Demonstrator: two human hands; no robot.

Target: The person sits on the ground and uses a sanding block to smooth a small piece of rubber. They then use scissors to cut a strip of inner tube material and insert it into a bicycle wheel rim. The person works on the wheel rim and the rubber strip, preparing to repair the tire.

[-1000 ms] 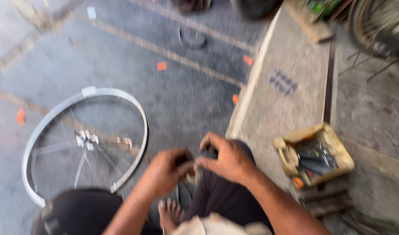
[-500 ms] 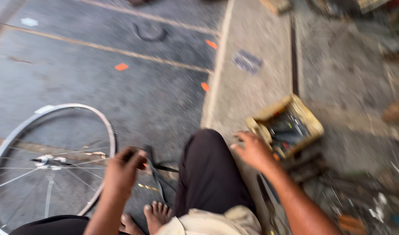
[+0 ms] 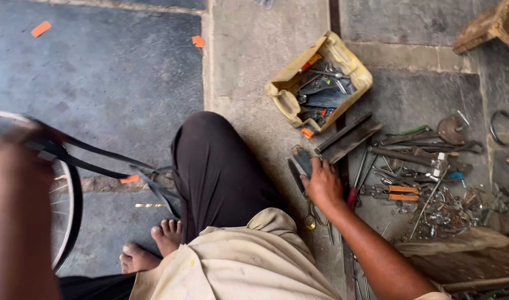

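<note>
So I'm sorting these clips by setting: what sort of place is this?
Probably a roadside bicycle repair spot on stone paving: a spoked bicycle wheel, a cut-open yellow container of tools, and pliers and wrenches spread on the ground by the right hand.

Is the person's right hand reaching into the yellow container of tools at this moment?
No, the right hand rests on the ground on a dark flat tool, below and apart from the yellow container.

Upper centre: yellow cut-open container (image 3: 288, 89) holding mixed tools. Right: orange-handled pliers (image 3: 396, 193) among scattered metal tools. Upper left: orange scraps (image 3: 41, 28) on dark stone floor (image 3: 121, 72).
</note>
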